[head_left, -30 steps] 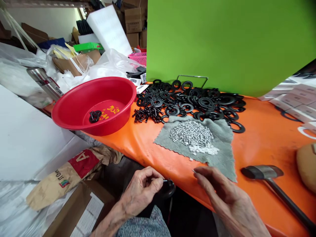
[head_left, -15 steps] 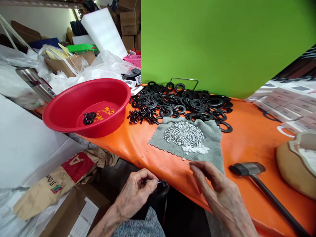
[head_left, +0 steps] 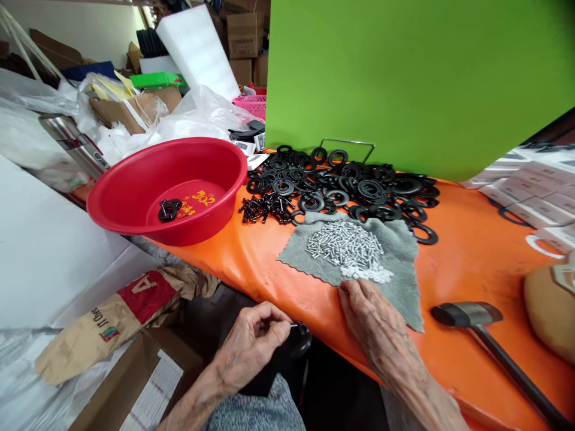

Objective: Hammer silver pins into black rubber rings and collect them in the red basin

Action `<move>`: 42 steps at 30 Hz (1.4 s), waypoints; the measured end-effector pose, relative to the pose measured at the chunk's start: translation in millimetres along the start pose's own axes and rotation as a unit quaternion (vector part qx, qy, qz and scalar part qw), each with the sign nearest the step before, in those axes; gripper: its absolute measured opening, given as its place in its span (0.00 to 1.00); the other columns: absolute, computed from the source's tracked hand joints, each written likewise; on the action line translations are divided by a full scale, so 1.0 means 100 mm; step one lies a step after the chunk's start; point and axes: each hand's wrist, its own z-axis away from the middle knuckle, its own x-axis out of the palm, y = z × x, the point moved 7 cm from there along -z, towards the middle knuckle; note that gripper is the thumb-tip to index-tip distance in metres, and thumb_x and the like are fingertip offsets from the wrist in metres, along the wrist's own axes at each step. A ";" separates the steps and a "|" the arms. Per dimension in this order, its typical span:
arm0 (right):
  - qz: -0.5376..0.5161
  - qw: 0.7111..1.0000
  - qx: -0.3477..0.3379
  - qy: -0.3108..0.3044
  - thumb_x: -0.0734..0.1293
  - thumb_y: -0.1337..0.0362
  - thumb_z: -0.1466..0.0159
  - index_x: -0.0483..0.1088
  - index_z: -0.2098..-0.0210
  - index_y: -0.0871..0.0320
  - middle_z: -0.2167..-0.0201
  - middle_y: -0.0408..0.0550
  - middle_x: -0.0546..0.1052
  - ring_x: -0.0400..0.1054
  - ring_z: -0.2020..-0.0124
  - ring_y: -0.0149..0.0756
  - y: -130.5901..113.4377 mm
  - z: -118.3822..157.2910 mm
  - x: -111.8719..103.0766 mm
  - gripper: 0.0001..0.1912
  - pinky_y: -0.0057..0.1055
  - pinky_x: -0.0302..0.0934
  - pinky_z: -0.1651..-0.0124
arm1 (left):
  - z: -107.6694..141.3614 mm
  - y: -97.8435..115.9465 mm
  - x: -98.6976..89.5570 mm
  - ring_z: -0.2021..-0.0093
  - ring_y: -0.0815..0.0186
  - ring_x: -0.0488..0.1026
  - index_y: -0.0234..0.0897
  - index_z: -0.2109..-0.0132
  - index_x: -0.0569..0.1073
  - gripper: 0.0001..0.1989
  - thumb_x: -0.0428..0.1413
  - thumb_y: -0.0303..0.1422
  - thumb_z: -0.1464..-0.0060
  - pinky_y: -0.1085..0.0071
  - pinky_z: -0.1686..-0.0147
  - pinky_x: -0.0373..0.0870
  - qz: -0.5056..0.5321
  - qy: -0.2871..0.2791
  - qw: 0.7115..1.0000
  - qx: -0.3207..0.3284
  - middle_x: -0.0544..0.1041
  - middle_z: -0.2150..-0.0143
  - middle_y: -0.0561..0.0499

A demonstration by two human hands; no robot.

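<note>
Near the bottom centre, thumb and fingertips of the left hand [head_left: 254, 338] are pinched together on a slim bright pin [head_left: 294, 325], and a curved black part [head_left: 302, 344] is seen just beyond, over the table's near edge. By this grip, it seems, the pin's end is left exposed and steadied. The right hand [head_left: 380, 332] is well apart from the left, fingers bunched and lowered at the near edge of the grey cloth [head_left: 406, 305]; whether anything is gripped there cannot be told.

The pin is pointed toward the right of the frame, its long axis almost level. The black part's rounded side is turned right and down; its full axis is hidden (the hand covers much of it).

On the cloth, silver pins [head_left: 345, 242] are heaped behind white pieces [head_left: 368, 274] — probably so that rolling is checked and reach is short. Farther out, black fasteners [head_left: 269, 209] and black rings [head_left: 372, 190] are spread across the orange table [head_left: 453, 251]. At left, two or so black assemblies [head_left: 169, 211] are held in a red basin [head_left: 211, 152]; at right, a mallet [head_left: 487, 314] is laid, handle slanted toward the lower right corner.
</note>
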 end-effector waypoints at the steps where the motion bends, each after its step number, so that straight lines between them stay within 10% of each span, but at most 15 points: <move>1: -0.005 1.000 -0.007 -0.001 0.52 0.65 0.34 0.59 0.71 0.54 0.73 0.47 0.66 0.63 0.72 0.38 0.02 -0.03 -0.03 0.10 0.33 0.55 0.72 | 0.00 -0.01 0.00 0.72 0.71 0.55 0.32 0.67 0.70 0.14 0.54 0.41 0.44 0.74 0.72 0.53 0.008 -0.001 1.000 0.000 0.62 0.73 0.55; 9: -0.030 0.999 0.000 0.040 0.50 0.60 0.34 0.63 0.68 0.53 0.73 0.48 0.65 0.62 0.72 0.39 0.39 -0.50 -0.30 0.14 0.35 0.55 0.71 | -0.01 -0.04 0.03 0.72 0.71 0.58 0.31 0.66 0.71 0.16 0.57 0.42 0.47 0.74 0.70 0.55 0.053 -0.004 0.998 -0.024 0.64 0.73 0.54; 15: -0.120 0.989 0.076 0.031 0.57 0.54 0.36 0.66 0.68 0.53 0.75 0.46 0.73 0.68 0.76 0.37 0.28 -0.23 -0.33 0.12 0.34 0.62 0.73 | 0.00 -0.07 0.02 0.72 0.72 0.58 0.31 0.67 0.72 0.16 0.57 0.42 0.47 0.75 0.71 0.54 0.067 -0.006 0.997 -0.028 0.65 0.74 0.54; 19: -0.373 0.905 0.187 -0.080 0.65 0.49 0.40 0.72 0.63 0.53 0.72 0.46 0.77 0.72 0.72 0.36 -0.01 0.19 -0.17 0.15 0.28 0.68 0.72 | 0.01 -0.09 0.02 0.73 0.72 0.57 0.31 0.66 0.71 0.17 0.57 0.44 0.47 0.74 0.71 0.54 0.059 -0.005 0.998 -0.036 0.64 0.74 0.55; 24: -0.482 0.845 0.223 -0.067 0.67 0.52 0.39 0.72 0.70 0.53 0.78 0.42 0.71 0.65 0.78 0.30 -0.37 0.46 -0.13 0.11 0.22 0.64 0.76 | 0.03 -0.06 0.07 0.73 0.72 0.58 0.32 0.67 0.71 0.16 0.56 0.44 0.46 0.74 0.72 0.55 0.037 -0.014 0.999 -0.034 0.64 0.74 0.55; 42: -0.517 0.820 0.246 0.003 0.70 0.55 0.42 0.74 0.71 0.51 0.78 0.40 0.72 0.66 0.78 0.28 -0.46 0.70 -0.14 0.08 0.18 0.64 0.75 | 0.33 0.35 0.21 0.67 0.65 0.69 0.34 0.62 0.73 0.07 0.50 0.25 0.41 0.71 0.66 0.65 -0.310 0.122 0.906 0.262 0.72 0.68 0.48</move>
